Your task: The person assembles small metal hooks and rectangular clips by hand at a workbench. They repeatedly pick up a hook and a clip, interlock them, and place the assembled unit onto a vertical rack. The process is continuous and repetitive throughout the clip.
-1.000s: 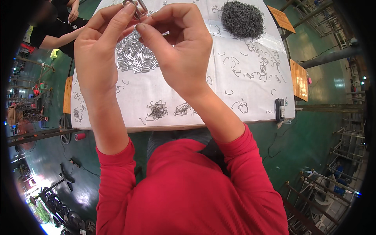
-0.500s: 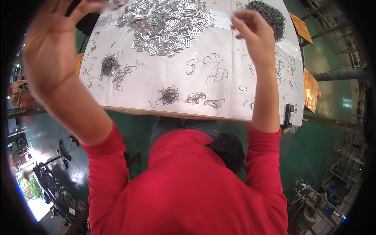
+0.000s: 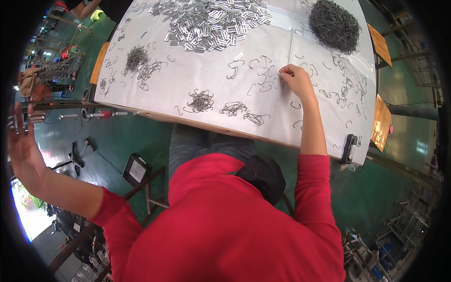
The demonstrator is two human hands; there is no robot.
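Observation:
My left hand [image 3: 27, 157] is out past the table's left side, fingers stretched and apart. Small shiny metal pieces [image 3: 68, 116] show in a line by its fingers; whether it touches them I cannot make out. Over the right-middle of the white-covered table [image 3: 188, 75], my right hand [image 3: 299, 83] has thumb and fingertips pinched together. What they hold, if anything, is too small to name. Just left of those fingertips lie loose bent wire hooks [image 3: 264, 75]. More scattered hooks [image 3: 345, 87] lie to the right of that hand.
Flat silver slotted buckles [image 3: 211, 26] form a heap at the far middle. A dense pile of dark wire hooks [image 3: 334, 27] sits far right. Smaller hook clusters [image 3: 201, 101] lie near the front edge and left. A black device [image 3: 349, 148] stands at the near right corner.
My left hand has swung from over the far left of the table out and down to the far left. My right hand has come nearer, beside the loose hooks, its fingers now pinched.

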